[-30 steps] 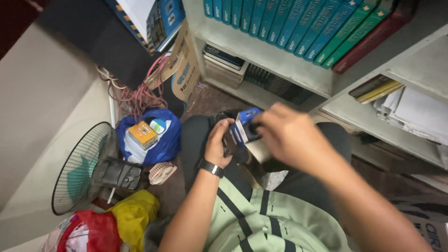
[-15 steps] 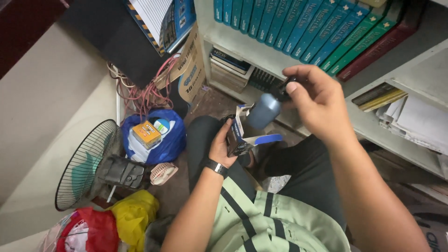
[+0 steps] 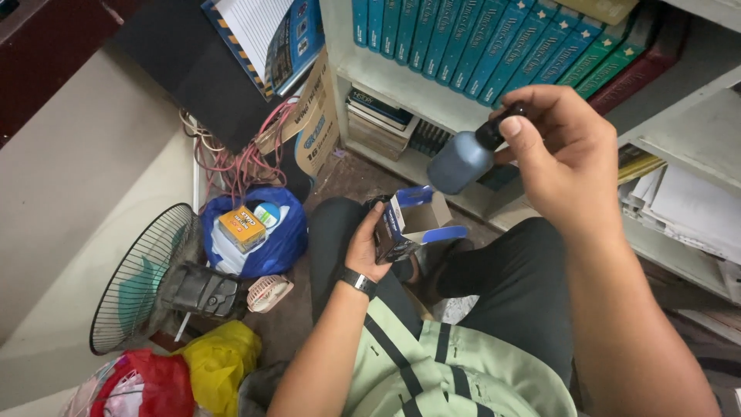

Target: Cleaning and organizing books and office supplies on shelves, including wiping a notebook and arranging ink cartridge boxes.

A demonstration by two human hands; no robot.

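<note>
The small dark bottle (image 3: pixel 461 159) hung by its black cap from the pinched fingers of the right hand (image 3: pixel 567 158), raised well above the open blue-and-white box (image 3: pixel 409 224), which the left hand (image 3: pixel 369 245) gripped over the lap. 1 second before, both hands had been closed together around the box with the bottle inside; it had since come fully clear, leaving the box empty. The bottle's label faced away and could not be made out. Beside the knee lay a blue bag (image 3: pixel 255 232), a fan (image 3: pixel 143 278) and a bookshelf (image 3: pixel 432 108), partly cut off.
</note>
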